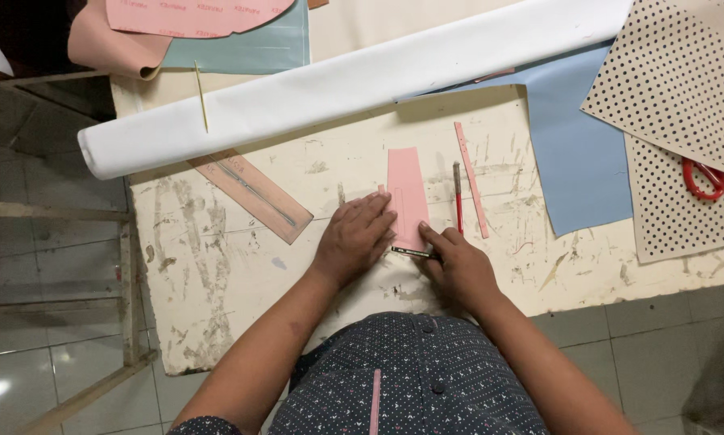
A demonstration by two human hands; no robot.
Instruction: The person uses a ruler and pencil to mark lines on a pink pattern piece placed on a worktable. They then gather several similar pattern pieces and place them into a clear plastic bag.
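The pink piece [408, 196] lies flat on the worn, paint-smeared table [217, 266], near its front edge and just below the long white roll [354, 76]. I see my left hand [355, 238] spread flat, palm down, fingers pressing along the piece's left edge and onto the table beside it — an open hand, holding nothing, only pinning. My right hand [461, 270] is curled around a slim dark tool [412, 253], its tip lying at the piece's lower edge; the forefinger reaches forward onto the pink corner. I cannot tell what kind of blade or point the tool has.

Just right of the piece lie a thin dark-and-red pen-like stick [458, 196] and a narrow pink strip [470, 179], side by side, apart from the piece. A wooden ruler [253, 195] lies slanted to the left. A blue sheet [575, 153] sits at right, with dotted beige sheets [684, 89] over it and red-handled scissors [707, 178] tucked between them — well apart from both hands.
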